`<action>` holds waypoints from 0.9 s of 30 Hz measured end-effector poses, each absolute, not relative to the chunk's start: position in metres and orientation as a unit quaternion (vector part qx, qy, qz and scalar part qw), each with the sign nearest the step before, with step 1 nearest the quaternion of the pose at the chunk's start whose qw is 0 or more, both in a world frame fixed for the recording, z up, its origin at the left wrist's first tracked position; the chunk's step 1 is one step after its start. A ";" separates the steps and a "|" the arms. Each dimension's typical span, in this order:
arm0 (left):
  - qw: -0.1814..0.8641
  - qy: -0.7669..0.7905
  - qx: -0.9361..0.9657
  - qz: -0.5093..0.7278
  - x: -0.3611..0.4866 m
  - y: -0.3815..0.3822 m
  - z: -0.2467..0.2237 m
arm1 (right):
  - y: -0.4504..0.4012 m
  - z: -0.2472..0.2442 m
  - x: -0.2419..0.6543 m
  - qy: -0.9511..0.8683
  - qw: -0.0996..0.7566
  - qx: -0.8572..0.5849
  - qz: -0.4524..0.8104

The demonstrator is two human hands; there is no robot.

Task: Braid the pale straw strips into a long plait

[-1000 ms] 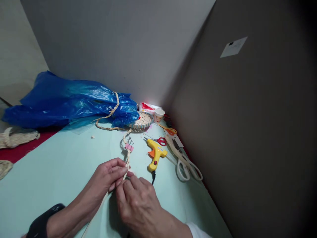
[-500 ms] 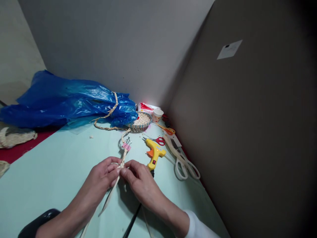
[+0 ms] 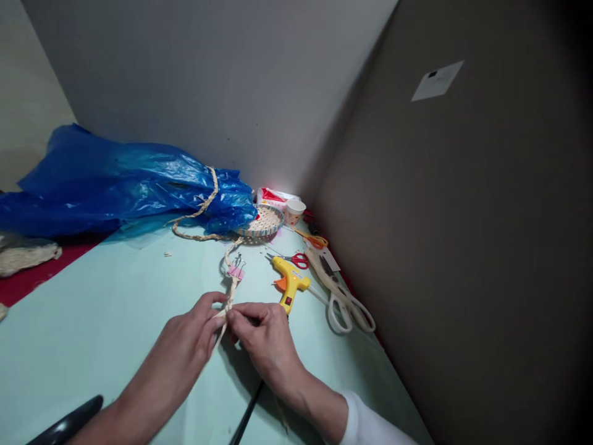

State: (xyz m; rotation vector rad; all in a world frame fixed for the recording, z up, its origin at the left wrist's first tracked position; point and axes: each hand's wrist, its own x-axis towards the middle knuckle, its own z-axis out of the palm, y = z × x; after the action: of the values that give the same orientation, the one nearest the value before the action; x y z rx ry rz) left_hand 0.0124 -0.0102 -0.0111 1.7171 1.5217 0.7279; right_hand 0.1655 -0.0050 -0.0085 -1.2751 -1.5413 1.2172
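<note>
A pale braided cord (image 3: 230,292) runs down from a pink binder clip (image 3: 236,272) to between my two hands. My left hand (image 3: 194,330) pinches the braid and its loose strands from the left. On the right side, my right hand (image 3: 264,337) has its thumb and fingers closed on the strands at the lower end of the braid. One flat strand hangs below my fingers, partly behind my left hand. Just beyond my right hand lies a yellow glue gun (image 3: 291,284).
A blue plastic bag (image 3: 139,182), tied with braided cord, lies at the back left. Behind the clip are a woven basket (image 3: 264,221) and a paper cup (image 3: 294,212). Red scissors (image 3: 299,261), orange scissors (image 3: 317,241) and large white-handled scissors (image 3: 340,312) lie to the right.
My right hand's fingers have curled in more tightly at the braid. The long strand that hung at the lower left now shows only a short part. The view has shifted slightly.
</note>
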 end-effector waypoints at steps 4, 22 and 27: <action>0.270 0.607 0.729 0.167 0.009 -0.010 -0.003 | -0.007 -0.008 0.165 -0.638 0.395 -0.508 0.424; 0.368 0.601 0.650 0.285 0.026 -0.034 -0.021 | -0.005 0.002 0.171 -0.660 0.365 -0.470 0.459; 0.278 0.607 0.727 0.157 0.029 -0.031 -0.007 | -0.001 -0.010 0.171 -0.650 0.392 -0.463 0.458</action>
State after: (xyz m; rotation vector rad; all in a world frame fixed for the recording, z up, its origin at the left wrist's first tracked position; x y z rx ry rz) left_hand 0.0292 -0.0309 -0.0069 1.9517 1.6303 0.4217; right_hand 0.1708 -0.0008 -0.0099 -1.1754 -1.6509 1.1624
